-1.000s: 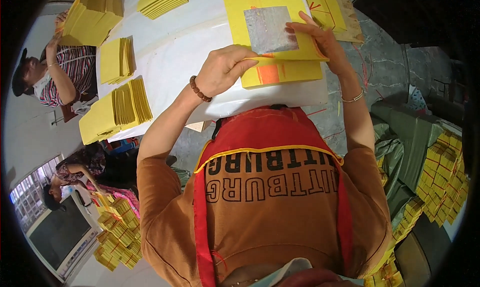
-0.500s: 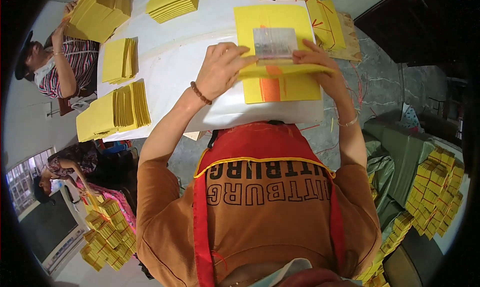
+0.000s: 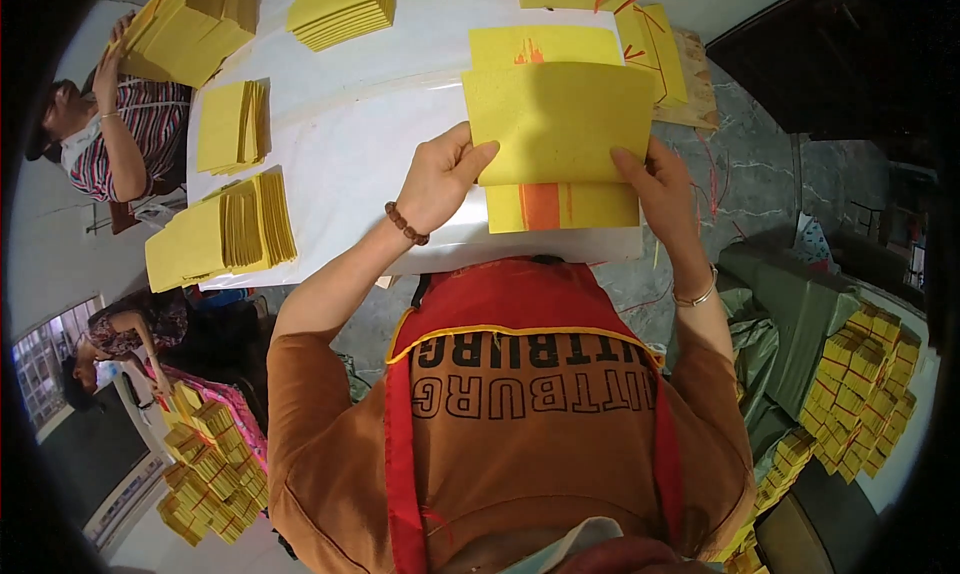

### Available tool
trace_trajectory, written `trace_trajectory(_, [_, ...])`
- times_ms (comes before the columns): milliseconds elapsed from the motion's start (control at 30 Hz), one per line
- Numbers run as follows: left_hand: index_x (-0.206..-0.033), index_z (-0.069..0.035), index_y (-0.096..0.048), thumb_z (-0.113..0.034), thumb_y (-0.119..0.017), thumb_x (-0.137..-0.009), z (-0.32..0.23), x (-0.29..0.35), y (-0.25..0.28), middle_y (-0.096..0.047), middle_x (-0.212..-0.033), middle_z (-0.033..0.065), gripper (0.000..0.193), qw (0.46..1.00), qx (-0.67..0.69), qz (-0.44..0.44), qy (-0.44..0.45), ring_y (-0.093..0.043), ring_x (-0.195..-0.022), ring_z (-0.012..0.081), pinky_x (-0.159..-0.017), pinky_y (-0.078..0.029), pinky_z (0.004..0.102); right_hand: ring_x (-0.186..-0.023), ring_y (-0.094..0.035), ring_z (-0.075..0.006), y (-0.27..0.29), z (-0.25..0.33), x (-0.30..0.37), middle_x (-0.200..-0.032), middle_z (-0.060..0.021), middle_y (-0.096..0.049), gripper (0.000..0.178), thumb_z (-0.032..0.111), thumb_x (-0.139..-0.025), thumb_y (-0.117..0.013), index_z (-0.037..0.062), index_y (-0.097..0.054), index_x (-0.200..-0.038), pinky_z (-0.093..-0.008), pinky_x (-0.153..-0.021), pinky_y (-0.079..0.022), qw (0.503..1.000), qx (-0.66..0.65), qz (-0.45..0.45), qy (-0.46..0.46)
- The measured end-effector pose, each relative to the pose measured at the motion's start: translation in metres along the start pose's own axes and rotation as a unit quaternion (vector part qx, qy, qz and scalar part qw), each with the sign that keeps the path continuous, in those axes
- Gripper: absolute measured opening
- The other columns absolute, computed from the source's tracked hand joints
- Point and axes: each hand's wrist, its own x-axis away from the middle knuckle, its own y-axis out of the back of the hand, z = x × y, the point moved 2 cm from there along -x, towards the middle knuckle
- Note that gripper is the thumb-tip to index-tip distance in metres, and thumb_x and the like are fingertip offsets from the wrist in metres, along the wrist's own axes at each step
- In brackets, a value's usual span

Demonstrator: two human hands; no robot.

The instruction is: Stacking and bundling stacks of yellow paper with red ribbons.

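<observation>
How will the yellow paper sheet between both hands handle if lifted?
The yellow paper sheet is probably light: the left hand and right hand pinch only its sides. It seems somewhat stiff, spanning between them with little sag, but looks thin, so may bend.

Counted: 2 bare hands, 1 left hand [image 3: 437, 184] and 1 right hand [image 3: 662, 189], holding 1 yellow sheet [image 3: 558, 119]; beneath, too hidden to count, more yellow layers [image 3: 503, 209]. At the wrists, 1 beaded bracelet [image 3: 403, 224] and 1 bangle [image 3: 700, 295]. Also 1 red apron [image 3: 510, 299] and 1 white table [image 3: 350, 139]. Toward the left and top, 4 yellow stacks [image 3: 228, 126]. At the upper right, 2 yellow blocks [image 3: 655, 59] and 1 wooden board [image 3: 700, 84]. Off left, 2 co-workers [image 3: 150, 139]. At lower left, 1 heap of packs [image 3: 213, 464], too small to count singly.
</observation>
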Motion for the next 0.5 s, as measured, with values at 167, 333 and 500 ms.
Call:
trace_trajectory(167, [-0.130, -0.002, -0.040, -0.005, -0.053, -0.088, 0.002, -0.003, -0.002, -0.056, -0.070, -0.0009, 0.044, 0.992, 0.091, 0.037, 0.077, -0.045, -0.063, 0.0028, -0.061, -0.039, 0.0198, -0.062, -0.044, -0.0041, -0.006, 0.004, 0.001, -0.078, 0.0001, -0.060, 0.030, 0.011, -0.082, -0.061, 0.0025, -0.059, -0.110, -0.0202, -0.054, -0.036, 0.996, -0.053, -0.074, 0.013])
trace_trajectory(333, [-0.138, -0.007, -0.029, 0.000, -0.052, -0.087, -0.001, -0.001, -0.007, -0.051, -0.063, -0.0041, 0.057, 0.993, 0.109, -0.004, 0.042, -0.041, -0.057, 0.0010, -0.057, -0.035, 0.0182, -0.062, -0.039, -0.0010, -0.006, -0.007, 0.001, -0.073, 0.0059, -0.053, 0.023, 0.009, -0.083, -0.059, 0.0013, -0.063, -0.104, -0.0171, -0.053, -0.031, 0.996, -0.052, -0.070, -0.029])
trace_trajectory(500, [-0.139, -0.008, -0.030, 0.001, -0.052, -0.085, -0.009, -0.007, -0.004, -0.040, -0.056, -0.0078, 0.058, 0.995, 0.068, 0.029, 0.068, -0.032, -0.051, 0.0010, -0.051, -0.028, 0.0188, -0.060, -0.039, -0.0007, -0.011, -0.009, -0.003, -0.070, 0.0065, -0.052, 0.019, 0.009, -0.084, -0.058, 0.0009, -0.064, -0.100, -0.0168, -0.052, -0.030, 0.994, -0.023, -0.101, -0.025])
